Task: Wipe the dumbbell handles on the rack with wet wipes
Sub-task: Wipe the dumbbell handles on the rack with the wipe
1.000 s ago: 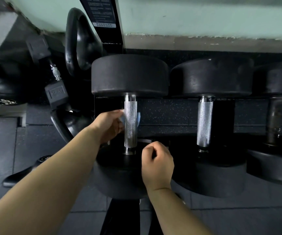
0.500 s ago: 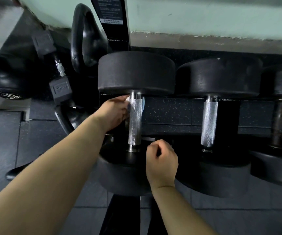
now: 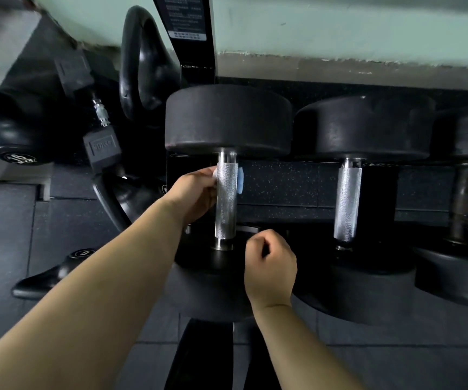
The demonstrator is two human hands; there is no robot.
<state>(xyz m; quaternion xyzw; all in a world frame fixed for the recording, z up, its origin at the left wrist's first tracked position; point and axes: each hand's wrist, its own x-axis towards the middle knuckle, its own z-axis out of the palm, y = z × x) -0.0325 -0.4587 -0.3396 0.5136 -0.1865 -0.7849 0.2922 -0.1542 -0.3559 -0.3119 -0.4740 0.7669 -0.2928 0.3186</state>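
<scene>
"One stroke up?"

"Yes. The left hand (image 3: 196,194), gripping the wet wipe (image 3: 240,178) round the dumbbell handle (image 3: 226,204) at the left end of the rack (image 3: 197,71), has slid from mid-handle to the far head (image 3: 227,119)."

"Right hand (image 3: 272,266)?"

"Curled, seemingly empty, by the near end. Neighbouring handle (image 3: 348,202) probably next."

dim, shadowy | glare on handles (image 3: 348,201) | wide-angle edge bending | slightly soft

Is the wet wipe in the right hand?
No, the left hand holds the wet wipe around the leftmost dumbbell handle.
</scene>
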